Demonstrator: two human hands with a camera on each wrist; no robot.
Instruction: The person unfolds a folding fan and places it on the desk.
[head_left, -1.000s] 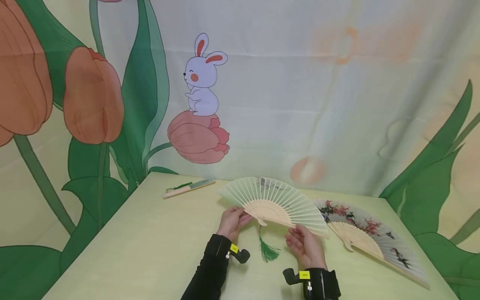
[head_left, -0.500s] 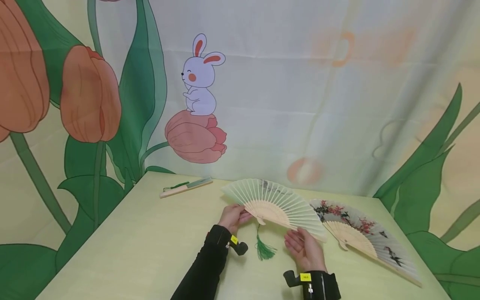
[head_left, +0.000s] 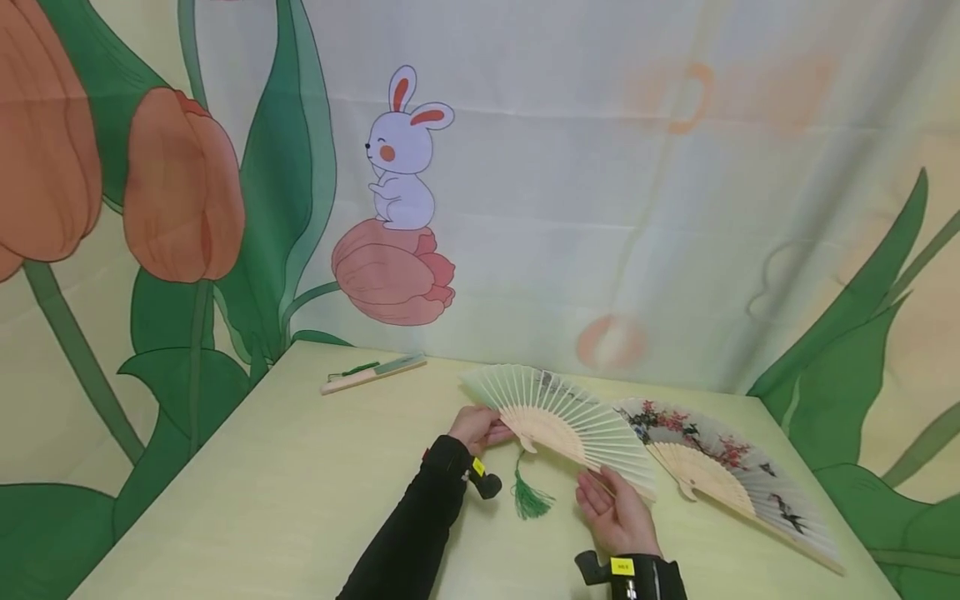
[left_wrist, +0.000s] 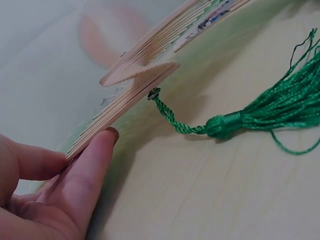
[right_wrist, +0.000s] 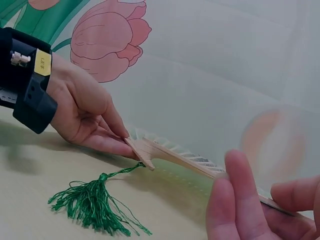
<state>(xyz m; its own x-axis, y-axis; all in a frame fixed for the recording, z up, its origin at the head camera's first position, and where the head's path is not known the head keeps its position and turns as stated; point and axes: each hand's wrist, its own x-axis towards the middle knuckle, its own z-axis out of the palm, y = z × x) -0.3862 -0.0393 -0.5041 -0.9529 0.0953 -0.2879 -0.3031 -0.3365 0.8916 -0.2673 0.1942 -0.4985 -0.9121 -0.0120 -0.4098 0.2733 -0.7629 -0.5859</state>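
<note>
A pale green folding fan (head_left: 573, 414) is spread wide above the table, its bare wooden ribs toward me. My left hand (head_left: 480, 428) pinches its left edge between thumb and fingers, as the left wrist view also shows. On the right edge, my right hand (head_left: 618, 510) holds the outer rib between thumb and fingers, palm up. From the fan's pivot hangs a green tassel (left_wrist: 240, 124) on a twisted cord, dangling between the two hands. Right of the green fan lies a second spread fan (head_left: 738, 475), grey with red blossoms and dark birds.
A folded fan (head_left: 373, 375) with a green cord lies at the table's back left. The pale yellow table (head_left: 300, 500) meets a hanging cloth (head_left: 540, 208) printed with tulips and a rabbit along its back edge.
Both hands have shifted slightly to the right with the green fan, and the right hand has come a little lower and nearer. The fan's right end has dipped. The other fans stay put.
</note>
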